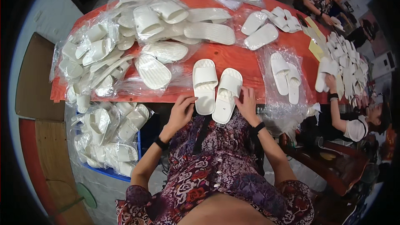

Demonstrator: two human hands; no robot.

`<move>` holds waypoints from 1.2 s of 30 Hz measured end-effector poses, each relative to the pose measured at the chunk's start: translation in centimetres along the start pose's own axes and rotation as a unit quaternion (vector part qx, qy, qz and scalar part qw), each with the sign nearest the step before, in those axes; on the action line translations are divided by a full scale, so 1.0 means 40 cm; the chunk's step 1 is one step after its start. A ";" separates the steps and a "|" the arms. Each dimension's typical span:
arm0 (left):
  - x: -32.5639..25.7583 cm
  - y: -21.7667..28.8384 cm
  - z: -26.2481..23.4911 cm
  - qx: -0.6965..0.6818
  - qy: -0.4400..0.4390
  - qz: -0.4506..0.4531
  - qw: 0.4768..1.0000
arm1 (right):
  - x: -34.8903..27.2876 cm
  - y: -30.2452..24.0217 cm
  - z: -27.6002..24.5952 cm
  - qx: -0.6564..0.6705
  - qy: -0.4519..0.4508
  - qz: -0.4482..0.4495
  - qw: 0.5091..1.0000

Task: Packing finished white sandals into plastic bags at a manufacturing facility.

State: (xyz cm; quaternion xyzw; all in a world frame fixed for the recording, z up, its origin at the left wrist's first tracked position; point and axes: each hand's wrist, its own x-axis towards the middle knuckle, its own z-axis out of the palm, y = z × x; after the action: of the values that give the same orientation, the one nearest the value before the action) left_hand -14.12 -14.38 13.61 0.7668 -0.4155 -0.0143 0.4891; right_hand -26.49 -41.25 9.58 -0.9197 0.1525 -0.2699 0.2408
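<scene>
In front of me a pair of white slippers lies side by side, toes pointing away, with the heels reaching past the table's near edge. At the outer edge of the left slipper (205, 101) my left hand (181, 110) has its fingers curled, the tips against the sole's side. My right hand (247, 105) grips the outer side of the right slipper (224, 106), thumb by the strap and fingers alongside. The right slipper sits slightly nearer to me and tilts a little. Whether any finger reaches under the soles is hidden.
Bagged white slippers (149, 21) heap up on the left of the red table (246, 75). Below stands a blue crate (109, 175) with more bagged slippers. To my right lies a slipper pair on a clear bag (280, 73). Co-workers sit beyond, near a pile of loose slippers (346, 58).
</scene>
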 end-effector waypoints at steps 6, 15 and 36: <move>0.090 -0.054 0.106 0.038 -0.073 -0.006 0.997 | 0.053 0.052 0.024 0.067 -0.066 0.107 0.990; 0.138 -0.038 0.253 0.011 -0.130 -0.003 0.991 | 0.026 0.037 0.008 0.128 -0.027 0.148 0.980; 0.145 0.020 0.344 0.066 -0.139 -0.041 0.987 | -0.033 -0.035 0.016 0.101 -0.039 0.156 0.982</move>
State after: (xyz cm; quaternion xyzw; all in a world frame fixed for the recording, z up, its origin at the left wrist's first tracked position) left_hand -16.72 -28.46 9.30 0.8044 -0.4475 -0.1137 0.3739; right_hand -26.99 -39.31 9.27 -0.8655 0.2567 -0.2068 0.3772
